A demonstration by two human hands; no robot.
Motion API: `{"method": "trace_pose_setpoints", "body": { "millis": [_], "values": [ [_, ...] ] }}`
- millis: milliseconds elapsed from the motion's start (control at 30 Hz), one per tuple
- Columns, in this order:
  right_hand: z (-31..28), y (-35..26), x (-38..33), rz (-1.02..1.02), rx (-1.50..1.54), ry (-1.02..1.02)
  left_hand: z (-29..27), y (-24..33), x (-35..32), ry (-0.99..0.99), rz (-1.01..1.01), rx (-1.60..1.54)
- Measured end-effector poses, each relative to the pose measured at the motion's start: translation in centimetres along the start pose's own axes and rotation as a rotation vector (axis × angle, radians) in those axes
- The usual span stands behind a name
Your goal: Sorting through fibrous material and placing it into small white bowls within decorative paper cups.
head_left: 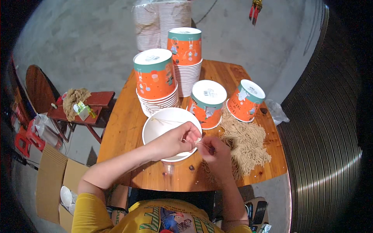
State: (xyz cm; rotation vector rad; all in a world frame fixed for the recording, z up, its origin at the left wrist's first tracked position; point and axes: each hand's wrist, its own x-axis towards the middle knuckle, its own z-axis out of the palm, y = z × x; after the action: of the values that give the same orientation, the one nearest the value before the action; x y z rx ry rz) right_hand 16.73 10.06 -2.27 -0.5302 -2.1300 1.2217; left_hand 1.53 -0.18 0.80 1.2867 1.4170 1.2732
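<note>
White inside and round-mouthed, the open bucket (158, 134) sits at the near middle of our tabletop (124, 128), just in front of our chest. Our left hand (186, 138) reaches across its mouth, thumb and fingertips pinched together on a thin pale cord (203, 145) at the right side of the rim. Our right hand (216, 152) is held just beside it, outside the bucket, its thumb and forefinger drawn close on the same cord. Another fine strand shows against the bucket's white inner wall, though we cannot tell whether it joins the piece we hold.

To the right of our hands a tan bundle of strings (250, 149) lies loosely spread on the wood. Behind it, two orange buckets (208, 103) with green bands stand upside down, pale bases upward. Farther back on the left rise two taller nested stacks (155, 77), each topped by an orange bucket, with plastic-wrapped stacks (163, 23) beyond them.

Well apart on our left, a red bench (101, 99) carries another tan bundle (74, 101) and a tissue pack (82, 111). Below it, an open cardboard box (50, 182) holds white containers (66, 196).
</note>
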Motion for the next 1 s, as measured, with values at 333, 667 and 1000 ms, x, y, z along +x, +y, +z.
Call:
{"method": "trace_pose_setpoints", "body": {
  "millis": [333, 667, 1000],
  "values": [
    [-0.1, 0.2, 0.2, -0.003, 0.05, -0.001, -0.3, 0.0, 0.0, -0.065, -0.164, 0.041],
    [-0.4, -0.1, -0.1, 0.043, 0.046, -0.034, 0.2, -0.4, -0.4, 0.016, 0.004, 0.275],
    [-0.2, -0.2, -0.5, 0.001, -0.068, -0.039, 1.6, 0.1, -1.3, 0.248, 0.227, 0.569]
  ]
}}
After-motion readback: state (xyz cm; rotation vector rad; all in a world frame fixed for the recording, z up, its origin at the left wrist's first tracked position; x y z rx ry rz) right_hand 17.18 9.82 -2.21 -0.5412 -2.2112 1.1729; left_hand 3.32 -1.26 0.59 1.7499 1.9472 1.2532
